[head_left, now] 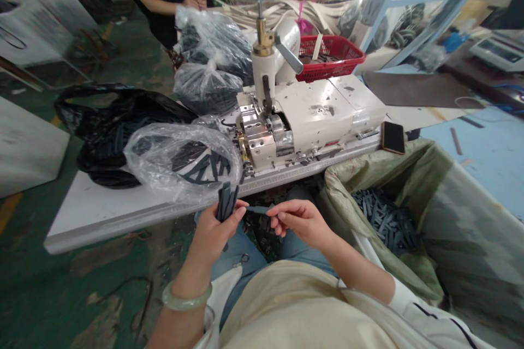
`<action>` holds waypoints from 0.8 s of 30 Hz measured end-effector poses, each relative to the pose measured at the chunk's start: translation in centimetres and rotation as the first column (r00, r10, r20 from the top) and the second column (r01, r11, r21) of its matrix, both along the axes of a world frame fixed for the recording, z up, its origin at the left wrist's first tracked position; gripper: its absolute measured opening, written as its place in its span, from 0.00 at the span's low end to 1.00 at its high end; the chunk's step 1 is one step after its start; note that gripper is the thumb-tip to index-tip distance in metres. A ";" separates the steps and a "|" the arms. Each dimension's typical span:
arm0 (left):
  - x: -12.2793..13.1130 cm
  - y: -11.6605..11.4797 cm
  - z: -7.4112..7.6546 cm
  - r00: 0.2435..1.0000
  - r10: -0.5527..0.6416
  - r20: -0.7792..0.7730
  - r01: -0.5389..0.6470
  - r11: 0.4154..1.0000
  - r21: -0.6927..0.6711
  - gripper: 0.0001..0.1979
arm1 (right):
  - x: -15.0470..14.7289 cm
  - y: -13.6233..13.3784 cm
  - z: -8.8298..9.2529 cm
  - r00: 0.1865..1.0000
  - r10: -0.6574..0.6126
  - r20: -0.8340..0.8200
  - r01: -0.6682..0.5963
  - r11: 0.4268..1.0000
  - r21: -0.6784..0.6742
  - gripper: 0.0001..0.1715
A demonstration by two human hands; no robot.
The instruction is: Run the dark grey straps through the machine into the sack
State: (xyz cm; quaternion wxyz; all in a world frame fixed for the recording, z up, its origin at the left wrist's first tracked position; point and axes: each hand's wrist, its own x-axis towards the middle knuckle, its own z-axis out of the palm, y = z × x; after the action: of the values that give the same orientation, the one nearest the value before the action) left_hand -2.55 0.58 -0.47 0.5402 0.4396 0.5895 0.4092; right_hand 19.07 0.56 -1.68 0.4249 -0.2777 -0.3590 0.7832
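My left hand (215,232) is closed round a small bundle of dark strips (226,200), held upright below the table edge. My right hand (302,219) pinches one end of a single dark strip (258,209) that reaches across to the bundle. Both hands hover over my lap, just in front of a cream-coloured machine (315,112) with a brass-topped post. A clear plastic bag with several dark strips (184,161) lies on the table to the left of the machine.
A sack lined with green fabric (409,174) at my right holds a pile of dark strips (387,221). A phone (393,137) lies on the table corner. A black bag (108,131), tied clear bags (213,60) and a red basket (331,57) stand behind. Two people work at the far side.
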 end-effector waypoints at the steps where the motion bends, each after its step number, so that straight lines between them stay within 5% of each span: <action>1: 0.1 0.0 -0.1 0.999 -0.014 0.038 0.015 1.000 -0.013 0.16 | -0.1 -0.1 0.0 0.999 0.002 0.037 -0.003 0.999 0.037 0.12; 4: 0.4 0.1 -0.3 0.993 -0.007 0.120 0.012 0.999 -0.035 0.15 | -0.1 -0.3 -0.1 0.997 0.026 0.077 -0.030 0.998 0.058 0.19; 7: 0.5 0.2 -0.1 0.985 0.028 0.172 -0.022 0.999 -0.033 0.13 | 0.2 -0.1 0.0 0.994 0.110 0.007 -0.110 0.991 -0.077 0.31; 11: 0.5 0.5 0.3 0.979 0.051 0.199 -0.037 0.997 -0.072 0.13 | 0.9 0.6 0.3 0.974 0.175 -0.143 -0.212 0.928 -0.307 0.34; 14: 0.5 0.6 0.3 0.977 0.052 0.205 -0.031 0.994 -0.102 0.14 | 1.0 1.0 0.4 0.967 0.198 -0.162 -0.245 0.898 -0.366 0.45; 17: 0.6 0.7 0.0 0.984 0.043 0.172 -0.024 0.994 -0.108 0.15 | 0.4 1.0 0.2 0.965 0.250 -0.076 -0.261 0.919 -0.295 0.45; 20: 0.8 0.6 -0.3 0.992 0.010 0.127 0.003 0.995 -0.102 0.15 | -0.6 1.2 -0.2 0.924 0.301 0.238 -0.292 0.954 -0.075 0.32; 24: 0.4 0.8 -0.2 0.982 0.043 0.183 -0.026 0.995 -0.093 0.16 | -1.1 4.0 -0.1 0.857 0.169 0.486 -0.284 0.943 0.172 0.26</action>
State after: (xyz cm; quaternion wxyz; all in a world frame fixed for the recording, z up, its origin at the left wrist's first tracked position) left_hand -2.13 1.41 -0.69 0.6047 0.3646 0.5621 0.4306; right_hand 17.99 4.52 -1.76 0.2607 -0.3596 -0.5716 0.6899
